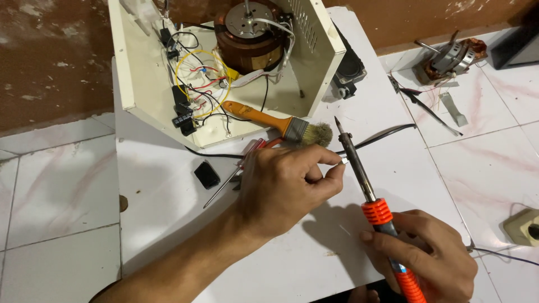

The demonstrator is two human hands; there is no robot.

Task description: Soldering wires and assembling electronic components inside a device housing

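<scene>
Just above the right hand (424, 255), clenched on the orange handle of a soldering iron (359, 174), the left hand (286, 185) pinches a small metal piece (344, 161) against the shaft, nothing yet touching the opened cream casing (314, 56) beyond.

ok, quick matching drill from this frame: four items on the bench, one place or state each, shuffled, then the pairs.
Things:
1. soldering iron
2. paintbrush
3. black block
4. wound coil

Place or state:
A. sits inside the open cream case
B. lies alone on the white board, left of the left hand
C. gripped by its orange handle in the right hand, tip pointing away
D. handle rests on the case floor, bristles out over the board

Pairs: 1-C, 2-D, 3-B, 4-A
</scene>
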